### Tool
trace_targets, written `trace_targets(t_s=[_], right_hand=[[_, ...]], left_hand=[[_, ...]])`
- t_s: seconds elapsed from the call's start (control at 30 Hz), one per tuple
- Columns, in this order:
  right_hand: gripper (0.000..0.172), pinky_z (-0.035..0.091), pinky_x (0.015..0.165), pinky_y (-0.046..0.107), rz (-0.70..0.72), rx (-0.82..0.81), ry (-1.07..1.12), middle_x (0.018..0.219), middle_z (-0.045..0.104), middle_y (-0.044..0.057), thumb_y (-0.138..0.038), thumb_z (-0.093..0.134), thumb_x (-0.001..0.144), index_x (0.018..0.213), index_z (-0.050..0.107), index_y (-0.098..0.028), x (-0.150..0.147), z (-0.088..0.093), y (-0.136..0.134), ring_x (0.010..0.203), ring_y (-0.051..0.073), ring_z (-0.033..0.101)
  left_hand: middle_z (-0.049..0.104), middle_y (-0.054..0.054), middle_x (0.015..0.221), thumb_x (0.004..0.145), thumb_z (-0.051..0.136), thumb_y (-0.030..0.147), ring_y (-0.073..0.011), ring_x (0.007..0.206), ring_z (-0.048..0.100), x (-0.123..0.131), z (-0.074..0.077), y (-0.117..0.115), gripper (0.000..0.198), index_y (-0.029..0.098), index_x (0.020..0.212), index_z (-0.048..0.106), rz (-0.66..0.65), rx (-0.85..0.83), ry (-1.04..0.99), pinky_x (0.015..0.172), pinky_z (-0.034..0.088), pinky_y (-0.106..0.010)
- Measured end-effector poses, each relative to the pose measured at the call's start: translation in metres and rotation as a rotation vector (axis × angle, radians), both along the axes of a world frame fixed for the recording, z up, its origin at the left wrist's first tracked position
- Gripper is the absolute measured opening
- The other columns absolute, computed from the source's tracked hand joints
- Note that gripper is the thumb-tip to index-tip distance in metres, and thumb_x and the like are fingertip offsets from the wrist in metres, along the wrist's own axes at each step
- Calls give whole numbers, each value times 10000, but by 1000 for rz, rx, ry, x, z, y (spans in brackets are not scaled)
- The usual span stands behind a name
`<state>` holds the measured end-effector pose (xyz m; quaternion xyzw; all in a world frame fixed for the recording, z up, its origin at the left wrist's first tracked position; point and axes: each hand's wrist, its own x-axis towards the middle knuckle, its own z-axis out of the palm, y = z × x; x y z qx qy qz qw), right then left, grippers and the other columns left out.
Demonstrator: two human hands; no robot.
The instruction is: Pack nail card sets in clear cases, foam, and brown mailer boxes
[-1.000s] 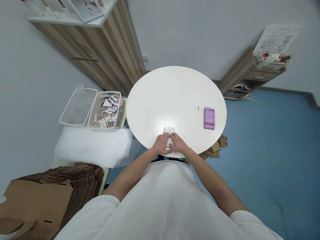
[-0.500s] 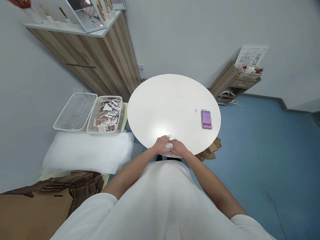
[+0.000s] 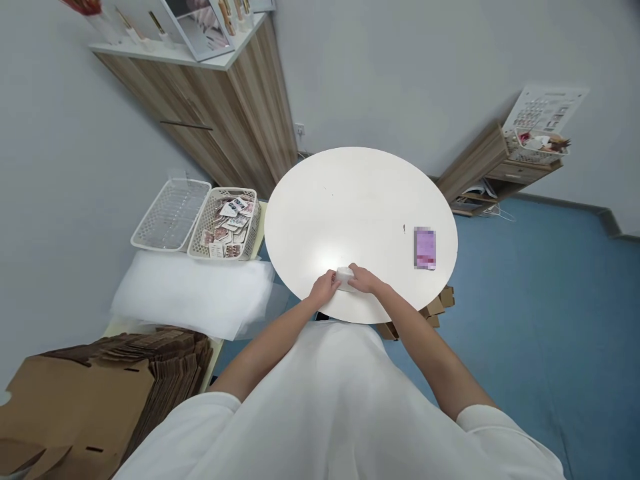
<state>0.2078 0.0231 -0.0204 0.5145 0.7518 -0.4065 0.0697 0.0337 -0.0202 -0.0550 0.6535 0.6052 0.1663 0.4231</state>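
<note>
Near the front edge of the white oval table (image 3: pixel 360 193), a small white bundle (image 3: pixel 345 274) sits between my two hands. It looks like something wrapped in thin white sheet, but what is inside is hidden. My left hand (image 3: pixel 324 289) grips its left side with bent fingers. From the right, my right hand (image 3: pixel 363 279) holds it, fingers curled over the far edge. Farther right on the table lies a flat purple rectangle (image 3: pixel 425 248), blurred out by pixelation.
Left of the table are a basket of small printed packets (image 3: pixel 231 223), a clear-lined white basket (image 3: pixel 170 213), a pile of white translucent sheets (image 3: pixel 193 290) and stacked flat cardboard boxes (image 3: pixel 85 400). A wooden cabinet (image 3: pixel 200 113) stands behind; a small shelf (image 3: pixel 500 173) is at right.
My hands have moved apart to the bundle's two sides, and it now shows as a compact upright shape instead of lying mostly under my fingers. The whole view has shifted slightly.
</note>
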Motion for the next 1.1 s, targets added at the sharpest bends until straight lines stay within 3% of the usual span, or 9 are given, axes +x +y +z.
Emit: trace_targets(t_s=[0.13,0.27,0.4,0.53,0.63,0.87,1.1], right_hand=[[389,411,665,282,-109,137,66,1081,477,99,-230,371,807,1192,375,-175,5,-12,-1,807,172,524],[444,426,688,298,-384,214,63,1192,380,114,-326,372,828,1248,318,-193,3,-25,-12,859,179,527],[430,427,715,309,-607,181,180,1104,459,85,-425,405,793,1157,372,-198,-2,-31,-34,924,197,511],[369,429,670,314,-744,25,255,889,535,39,-444,455,739,1018,439,-203,-4,-33,-49,766,184,540],[323,443,642,306,-828,-66,344,885,546,34,-424,502,703,939,466,-206,-4,-35,-51,667,156,550],[267,467,666,300,-882,-106,456,845,583,32,-432,484,727,861,501,-202,-7,-37,-48,635,139,577],[288,473,640,288,-855,-104,437,821,570,18,-425,494,730,916,469,-207,-48,-32,-23,613,129,577]], left_hand=[[534,-70,982,762,519,289,-186,875,537,7,-4,4,300,175,1038,493,97,29,73,768,440,-322],[495,-75,1030,759,533,307,-139,743,534,10,-7,2,423,177,1150,439,209,26,57,731,458,-308],[538,-38,947,756,532,273,-112,665,527,12,-7,-1,361,188,1099,458,248,-2,33,706,457,-289],[582,-25,822,731,564,387,-149,679,563,13,-3,-5,355,182,1009,486,356,-123,106,656,453,-301],[598,-12,690,689,586,493,-179,683,594,13,-3,-9,377,183,890,508,467,-255,96,644,454,-318],[615,-34,823,680,630,419,-122,648,607,13,-17,-14,352,177,900,499,668,-302,-208,650,489,-286],[591,-30,866,726,591,382,-101,631,567,-21,-13,3,309,184,944,499,636,-123,-130,643,489,-271]])
